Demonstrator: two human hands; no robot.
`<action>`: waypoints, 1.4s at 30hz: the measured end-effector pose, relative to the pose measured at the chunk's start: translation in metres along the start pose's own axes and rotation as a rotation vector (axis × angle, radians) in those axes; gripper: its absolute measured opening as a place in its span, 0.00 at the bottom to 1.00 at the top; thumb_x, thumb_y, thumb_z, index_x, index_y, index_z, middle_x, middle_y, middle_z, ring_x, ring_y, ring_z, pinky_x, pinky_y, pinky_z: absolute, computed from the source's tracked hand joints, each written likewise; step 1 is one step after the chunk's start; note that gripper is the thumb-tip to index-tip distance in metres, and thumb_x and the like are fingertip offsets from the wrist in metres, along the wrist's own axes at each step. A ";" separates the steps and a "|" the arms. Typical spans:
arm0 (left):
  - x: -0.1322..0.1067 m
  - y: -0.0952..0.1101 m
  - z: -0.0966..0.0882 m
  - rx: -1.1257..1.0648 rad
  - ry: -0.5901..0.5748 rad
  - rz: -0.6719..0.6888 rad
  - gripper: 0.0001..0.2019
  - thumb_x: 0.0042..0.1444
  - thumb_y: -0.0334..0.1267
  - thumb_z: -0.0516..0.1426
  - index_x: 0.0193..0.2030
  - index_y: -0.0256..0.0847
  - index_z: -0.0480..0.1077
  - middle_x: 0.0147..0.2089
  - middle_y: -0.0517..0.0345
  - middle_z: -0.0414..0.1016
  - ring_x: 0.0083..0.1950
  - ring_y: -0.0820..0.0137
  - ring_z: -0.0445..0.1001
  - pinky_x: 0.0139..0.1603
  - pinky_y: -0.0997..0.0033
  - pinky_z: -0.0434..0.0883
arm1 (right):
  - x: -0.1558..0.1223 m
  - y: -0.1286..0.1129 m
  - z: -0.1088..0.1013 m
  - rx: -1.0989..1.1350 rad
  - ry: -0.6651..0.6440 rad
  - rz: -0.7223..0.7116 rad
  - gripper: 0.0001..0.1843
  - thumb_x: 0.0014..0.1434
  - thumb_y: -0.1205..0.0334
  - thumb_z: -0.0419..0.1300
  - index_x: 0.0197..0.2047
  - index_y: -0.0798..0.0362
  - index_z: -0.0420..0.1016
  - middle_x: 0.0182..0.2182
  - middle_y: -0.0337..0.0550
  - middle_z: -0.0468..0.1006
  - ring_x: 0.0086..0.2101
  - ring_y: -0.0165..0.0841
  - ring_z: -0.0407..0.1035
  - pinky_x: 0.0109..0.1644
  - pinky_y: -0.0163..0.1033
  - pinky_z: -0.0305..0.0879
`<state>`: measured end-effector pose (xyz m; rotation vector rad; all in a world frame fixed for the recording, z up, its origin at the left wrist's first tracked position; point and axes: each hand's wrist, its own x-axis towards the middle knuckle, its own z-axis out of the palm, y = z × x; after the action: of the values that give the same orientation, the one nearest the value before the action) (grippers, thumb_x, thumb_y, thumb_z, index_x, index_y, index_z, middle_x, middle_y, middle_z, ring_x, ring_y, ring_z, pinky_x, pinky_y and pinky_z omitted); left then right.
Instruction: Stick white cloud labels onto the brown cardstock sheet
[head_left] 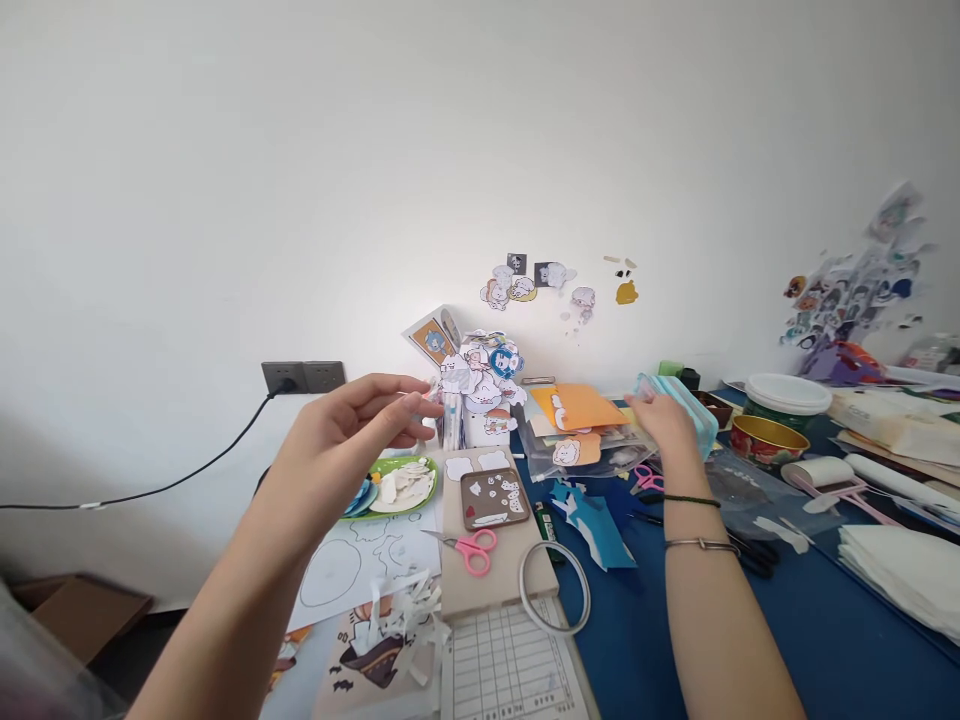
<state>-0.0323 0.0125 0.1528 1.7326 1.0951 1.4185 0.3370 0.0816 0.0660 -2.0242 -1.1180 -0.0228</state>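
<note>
My left hand (367, 415) is raised over the left side of the desk, its fingers loosely curved and apart, with nothing visible in them. Its fingertips are close to a stand covered in paper cutouts (484, 380). At the right, my right hand (664, 420) is closed at the near left edge of a blue-and-white striped packet (694, 410); its fingertips are partly hidden. Left of that hand lies an orange envelope (581, 405) on a pile of bags and papers. Pink scissors (474, 550) rest on a beige board (484, 595), below a brown tray (466, 510) of small cutouts.
A green dish (431, 490) holds paper scraps. A tape roll (523, 590) overlaps the board's right edge. Blue paper (604, 530) and more pink scissors (646, 480) lie on the blue desk. Further right are a gold tin (769, 440), a lidded tub (787, 392) and white tissues (900, 575).
</note>
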 end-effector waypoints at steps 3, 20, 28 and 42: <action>0.001 -0.001 -0.004 -0.027 -0.035 -0.006 0.10 0.52 0.46 0.61 0.36 0.45 0.77 0.36 0.54 0.82 0.34 0.67 0.78 0.38 0.70 0.76 | -0.008 -0.017 -0.027 0.055 -0.007 -0.011 0.14 0.60 0.54 0.58 0.35 0.57 0.75 0.27 0.41 0.74 0.27 0.31 0.69 0.32 0.39 0.66; -0.003 -0.007 -0.006 -0.132 -0.258 0.147 0.06 0.56 0.33 0.56 0.38 0.40 0.74 0.36 0.56 0.80 0.37 0.69 0.79 0.40 0.73 0.75 | -0.134 -0.051 0.101 0.081 -0.319 -0.905 0.11 0.61 0.68 0.55 0.34 0.52 0.78 0.35 0.47 0.80 0.40 0.42 0.69 0.43 0.48 0.61; 0.004 -0.021 0.009 0.297 -0.221 0.249 0.08 0.56 0.34 0.53 0.37 0.42 0.74 0.31 0.64 0.79 0.19 0.79 0.60 0.24 0.75 0.61 | -0.143 -0.049 0.111 0.059 -0.331 -1.051 0.09 0.62 0.67 0.56 0.35 0.50 0.78 0.34 0.42 0.80 0.41 0.38 0.69 0.45 0.44 0.60; 0.001 -0.076 0.068 0.741 -0.527 0.259 0.11 0.57 0.35 0.51 0.36 0.41 0.75 0.29 0.55 0.79 0.31 0.63 0.74 0.29 0.69 0.61 | -0.066 0.028 0.020 -0.150 0.101 -0.263 0.18 0.66 0.55 0.51 0.31 0.56 0.72 0.25 0.38 0.72 0.26 0.29 0.67 0.32 0.37 0.65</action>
<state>0.0185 0.0492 0.0726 2.6478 1.1914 0.6076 0.3101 0.0401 0.0099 -1.9674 -1.3440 -0.3484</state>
